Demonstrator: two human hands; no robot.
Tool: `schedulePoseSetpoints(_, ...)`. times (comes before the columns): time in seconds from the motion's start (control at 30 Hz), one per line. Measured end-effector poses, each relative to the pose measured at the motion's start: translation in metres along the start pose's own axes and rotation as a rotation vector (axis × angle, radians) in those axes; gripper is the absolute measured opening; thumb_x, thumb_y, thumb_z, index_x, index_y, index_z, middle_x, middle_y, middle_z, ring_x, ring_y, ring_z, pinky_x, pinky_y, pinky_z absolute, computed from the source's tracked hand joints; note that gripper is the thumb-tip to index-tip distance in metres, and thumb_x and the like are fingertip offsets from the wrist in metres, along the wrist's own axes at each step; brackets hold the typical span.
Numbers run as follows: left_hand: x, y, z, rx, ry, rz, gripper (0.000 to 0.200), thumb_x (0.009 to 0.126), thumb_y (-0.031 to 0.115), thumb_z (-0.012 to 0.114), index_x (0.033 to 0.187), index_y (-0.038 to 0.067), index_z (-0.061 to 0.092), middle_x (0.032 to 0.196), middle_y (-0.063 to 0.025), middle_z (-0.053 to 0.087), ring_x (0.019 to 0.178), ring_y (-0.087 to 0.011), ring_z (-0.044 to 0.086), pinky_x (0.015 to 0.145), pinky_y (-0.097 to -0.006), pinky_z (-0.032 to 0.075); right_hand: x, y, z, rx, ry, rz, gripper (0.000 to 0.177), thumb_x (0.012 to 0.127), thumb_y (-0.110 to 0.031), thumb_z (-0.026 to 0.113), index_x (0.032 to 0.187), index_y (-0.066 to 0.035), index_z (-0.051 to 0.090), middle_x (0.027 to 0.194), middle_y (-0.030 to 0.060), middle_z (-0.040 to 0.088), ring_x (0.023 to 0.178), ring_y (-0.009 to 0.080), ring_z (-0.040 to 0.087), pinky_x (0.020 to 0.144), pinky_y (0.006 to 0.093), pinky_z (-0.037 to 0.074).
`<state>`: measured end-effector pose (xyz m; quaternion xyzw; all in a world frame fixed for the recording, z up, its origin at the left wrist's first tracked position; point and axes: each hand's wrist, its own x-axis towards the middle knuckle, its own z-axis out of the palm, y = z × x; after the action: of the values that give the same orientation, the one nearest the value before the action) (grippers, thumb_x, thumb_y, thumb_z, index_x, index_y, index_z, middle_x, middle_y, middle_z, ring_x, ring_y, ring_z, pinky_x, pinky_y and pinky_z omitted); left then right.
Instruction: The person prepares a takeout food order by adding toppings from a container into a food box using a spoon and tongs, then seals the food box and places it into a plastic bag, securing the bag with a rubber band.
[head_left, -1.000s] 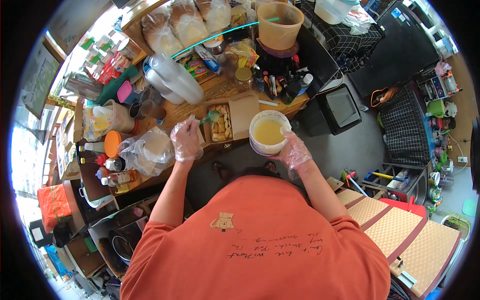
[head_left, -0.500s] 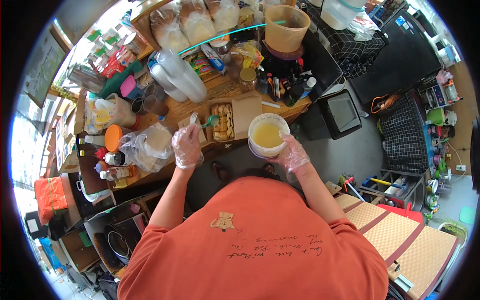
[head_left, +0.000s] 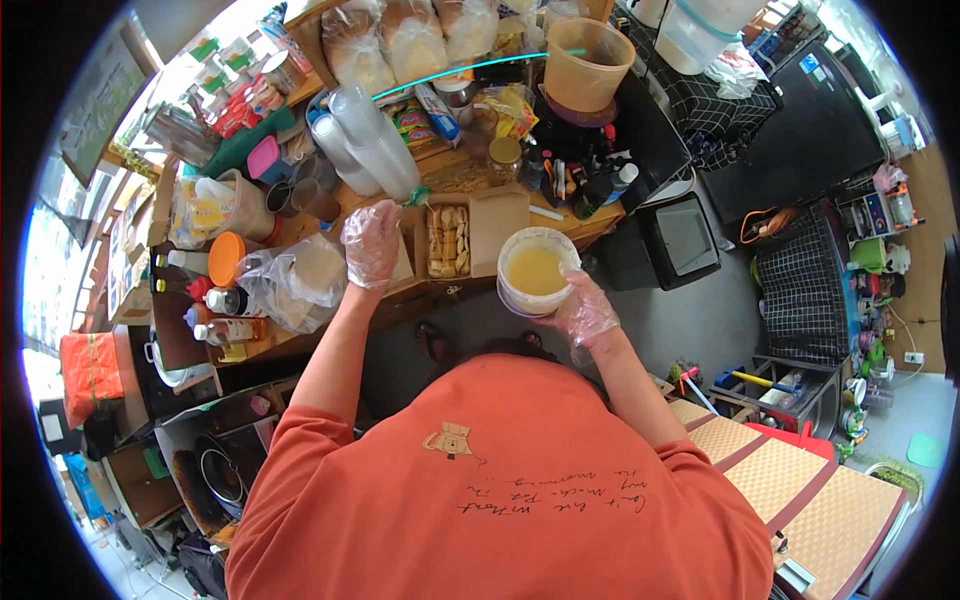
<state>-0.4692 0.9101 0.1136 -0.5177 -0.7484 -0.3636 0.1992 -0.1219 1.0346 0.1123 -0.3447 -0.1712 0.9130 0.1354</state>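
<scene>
My left hand (head_left: 371,244), in a clear plastic glove, is closed round a utensil whose green tip (head_left: 418,196) points right, above an open cardboard box (head_left: 499,225). Its handle is mostly hidden by the fingers. Rows of browned bread pieces (head_left: 448,241) fill the box's left part. My right hand (head_left: 583,312), also gloved, grips the right side of a white tub (head_left: 508,294) with yellow liquid (head_left: 537,270) in it. The tub is held upright in front of the table edge, right of the bread.
Stacked clear containers (head_left: 372,145), a glass jar (head_left: 504,155) and bottles stand behind the box. A plastic bag (head_left: 300,280) and an orange lid (head_left: 229,259) lie on the left. A large tan bucket (head_left: 588,65) stands at the back; a black bin (head_left: 680,240) is at the right.
My left hand has risen slightly away from me, and the green-tipped utensil has moved up from beside the bread to beyond the box's corner. My right hand still holds the tub.
</scene>
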Motion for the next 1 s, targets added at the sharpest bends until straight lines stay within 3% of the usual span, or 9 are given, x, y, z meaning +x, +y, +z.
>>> schedulePoseSetpoints(0.23, -0.020, 0.010, -0.020, 0.001, -0.084, -0.010, 0.010, 0.090, 0.013, 0.072, 0.094, 0.003, 0.074, 0.087, -0.0148, 0.072, 0.082, -0.0348, 0.067, 0.074, -0.0441, 0.053, 0.002, 0.003, -0.008, -0.005, -0.023, -0.008, 0.079, 0.082, -0.036, 0.072, 0.151, -0.015, 0.040, 0.153, 0.0110, 0.047, 0.139, 0.0341, 0.048, 0.111, 0.0623, 0.036)
schedulePoseSetpoints(0.3, -0.029, 0.016, -0.030, 0.009, -0.083, 0.020, 0.009, 0.090, 0.012, 0.073, 0.093, 0.004, 0.073, 0.086, -0.0138, 0.072, 0.081, -0.0343, 0.067, 0.073, -0.0441, 0.052, 0.003, 0.003, -0.010, 0.047, 0.001, -0.005, 0.068, 0.086, -0.030, 0.072, 0.146, -0.015, 0.043, 0.144, 0.0132, 0.054, 0.129, 0.0327, 0.058, 0.099, 0.0577, 0.050)
schedulePoseSetpoints(0.5, -0.051, 0.031, -0.047, 0.073, -0.131, 0.051, 0.012, 0.085, 0.008, 0.075, 0.093, 0.010, 0.068, 0.082, -0.0091, 0.066, 0.078, -0.0322, 0.062, 0.071, -0.0442, 0.049, 0.006, 0.003, -0.007, 0.050, 0.007, 0.014, 0.067, 0.087, -0.030, 0.070, 0.146, -0.014, 0.043, 0.144, 0.0130, 0.054, 0.130, 0.0332, 0.057, 0.099, 0.0576, 0.050)
schedulePoseSetpoints(1.0, -0.044, 0.059, -0.025, -0.018, -0.086, 0.139, 0.015, 0.083, 0.006, 0.076, 0.094, 0.010, 0.066, 0.078, -0.0068, 0.066, 0.071, -0.0299, 0.062, 0.070, -0.0430, 0.050, 0.011, 0.007, -0.009, 0.034, -0.008, 0.028, 0.064, 0.086, -0.030, 0.071, 0.143, -0.014, 0.047, 0.140, 0.0141, 0.058, 0.125, 0.0330, 0.060, 0.095, 0.0552, 0.054)
